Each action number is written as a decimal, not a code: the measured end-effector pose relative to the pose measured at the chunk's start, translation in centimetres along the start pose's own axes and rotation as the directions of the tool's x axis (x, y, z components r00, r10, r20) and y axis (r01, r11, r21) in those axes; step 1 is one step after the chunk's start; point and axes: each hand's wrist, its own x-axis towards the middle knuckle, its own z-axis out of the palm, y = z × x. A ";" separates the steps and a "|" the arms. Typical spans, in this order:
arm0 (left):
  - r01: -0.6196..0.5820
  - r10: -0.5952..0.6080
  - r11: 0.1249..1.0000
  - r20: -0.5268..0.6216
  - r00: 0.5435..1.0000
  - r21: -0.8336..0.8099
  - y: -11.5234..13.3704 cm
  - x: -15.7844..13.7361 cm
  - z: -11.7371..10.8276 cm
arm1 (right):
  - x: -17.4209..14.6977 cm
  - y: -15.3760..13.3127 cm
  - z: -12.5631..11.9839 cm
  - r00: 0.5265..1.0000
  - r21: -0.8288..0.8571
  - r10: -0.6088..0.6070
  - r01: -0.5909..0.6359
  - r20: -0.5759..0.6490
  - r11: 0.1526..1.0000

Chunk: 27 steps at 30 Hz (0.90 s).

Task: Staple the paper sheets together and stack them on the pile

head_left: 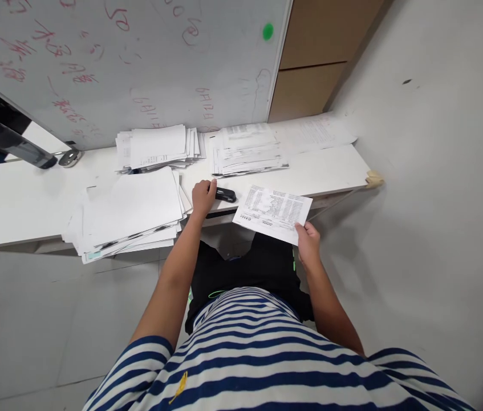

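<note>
My left hand [204, 197] is closed round the rear end of a black stapler [226, 194], which lies near the front edge of the white desk [322, 165]. To its right, my right hand [308, 240] pinches the lower right corner of a printed sheet of paper [272, 212]. The sheet is held tilted, its upper part over the desk edge and its lower part in front of it. A small gap separates the stapler's tip from the sheet's left side.
A large paper stack [134, 208] overhangs the front edge at left. Behind stand another stack [158, 145] and a pile of printed sheets [247, 148], against a whiteboard [159, 63]. A computer mouse [70, 158] and a dark bottle [10, 140] are at far left. A wall [429, 200] bounds the right.
</note>
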 end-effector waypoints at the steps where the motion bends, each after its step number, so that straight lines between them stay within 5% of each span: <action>1: 0.002 -0.002 1.000 0.003 1.000 0.000 0.0 0.0 0.0 | -0.1 0.2 0.1 1.000 0.010 0.017 -0.017 0.006 1.000; 10: -0.136 0.129 0.990 0.142 0.981 0.040 0.5 -0.4 -0.3 | -0.5 0.1 1.5 1.000 0.079 0.027 -0.027 -0.004 0.997; 17: -0.264 0.249 0.963 0.197 0.948 0.054 0.7 -1.0 -0.5 | 1.2 -1.6 4.7 0.973 0.102 -0.170 0.186 -0.154 0.977; 20: -0.233 0.218 0.971 0.201 0.955 0.052 0.7 -0.9 -0.2 | 3.0 -3.7 8.5 0.957 0.058 -0.284 0.287 -0.052 0.956; 22: -0.208 0.199 0.978 0.196 0.960 0.024 0.6 -0.8 0.0 | 4.0 -5.3 12.4 0.951 0.015 -0.283 0.283 0.124 0.959; 27: -0.175 0.169 0.985 0.201 0.965 0.010 0.6 -0.6 0.5 | 5.5 -9.3 26.2 0.845 -0.104 -0.127 0.210 0.520 0.972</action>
